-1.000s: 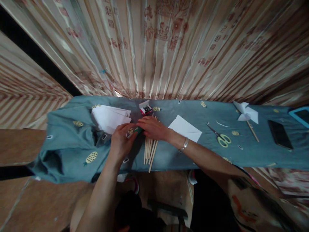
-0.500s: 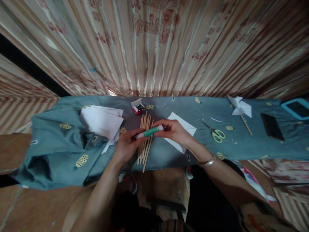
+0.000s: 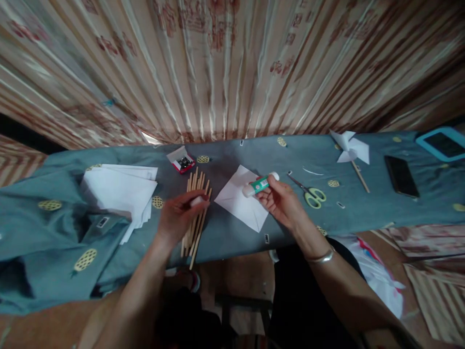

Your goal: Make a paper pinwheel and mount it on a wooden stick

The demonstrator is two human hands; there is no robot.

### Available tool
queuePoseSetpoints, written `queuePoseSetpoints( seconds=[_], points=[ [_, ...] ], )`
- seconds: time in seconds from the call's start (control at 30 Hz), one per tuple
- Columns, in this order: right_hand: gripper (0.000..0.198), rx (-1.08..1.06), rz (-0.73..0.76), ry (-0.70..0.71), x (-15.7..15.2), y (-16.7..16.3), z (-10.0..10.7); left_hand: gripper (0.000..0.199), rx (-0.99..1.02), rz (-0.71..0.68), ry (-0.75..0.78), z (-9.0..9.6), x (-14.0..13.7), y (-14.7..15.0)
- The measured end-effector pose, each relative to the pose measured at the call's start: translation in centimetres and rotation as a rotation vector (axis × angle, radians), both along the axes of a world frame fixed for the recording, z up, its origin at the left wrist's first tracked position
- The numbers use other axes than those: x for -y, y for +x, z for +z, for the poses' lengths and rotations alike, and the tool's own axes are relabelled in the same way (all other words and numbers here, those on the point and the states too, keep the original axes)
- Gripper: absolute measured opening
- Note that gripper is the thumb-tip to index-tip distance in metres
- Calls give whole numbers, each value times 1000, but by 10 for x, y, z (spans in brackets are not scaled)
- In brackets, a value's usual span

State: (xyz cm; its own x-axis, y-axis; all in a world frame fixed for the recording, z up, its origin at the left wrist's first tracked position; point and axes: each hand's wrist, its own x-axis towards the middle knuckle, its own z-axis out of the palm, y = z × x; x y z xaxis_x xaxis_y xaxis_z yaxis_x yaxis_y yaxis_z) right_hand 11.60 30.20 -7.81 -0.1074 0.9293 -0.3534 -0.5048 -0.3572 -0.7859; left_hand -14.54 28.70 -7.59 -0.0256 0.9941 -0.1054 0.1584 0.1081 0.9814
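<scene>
My right hand (image 3: 281,201) is closed around a green and white glue stick (image 3: 259,185), its uncapped end tilted to the left. Under it lies a white paper square (image 3: 244,206) with crease or cut lines. My left hand (image 3: 179,215) pinches a small white cap (image 3: 198,200) between thumb and fingers. That hand hovers over a bundle of thin wooden sticks (image 3: 192,237). Close to the right hand rest scissors (image 3: 313,195) with yellow-green handles.
A stack of white paper (image 3: 119,189) lies on the left of the cloth-covered table (image 3: 225,242). Behind the sticks stands an open red box (image 3: 183,162) of small dark pieces. Rightward are a paper pinwheel (image 3: 352,150), a black phone (image 3: 401,177) and a blue-framed tablet (image 3: 443,144).
My hands have drawn apart, and the cap has come off the glue stick. The stick is now in my right hand above the paper square, the cap in my left. The view has shifted right.
</scene>
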Motion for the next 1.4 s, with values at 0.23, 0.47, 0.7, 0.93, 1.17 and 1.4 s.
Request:
queuePoseSetpoints(
  seconds=[0.23,0.47,0.7,0.93,1.17,1.4],
  points=[
    [34,-64,-44,-75,-4,29,-4,21,-683,55,397,-29,-11,-55],
    [24,-105,-50,-49,-4,33,-11,22,-793,-41,489,-42,-11,-58],
    [24,-123,-20,-86,-3,26,-13,34,-710,12,500,-22,-7,-52],
    [37,12,150,33,15,-4,-2,51,-23,82,255,3,14,28],
    [39,-107,272,52,32,-32,-5,44,717,-52,-178,2,25,76],
    [31,55,366,138,26,-27,0,41,759,-44,-225,9,18,65]
  ],
)
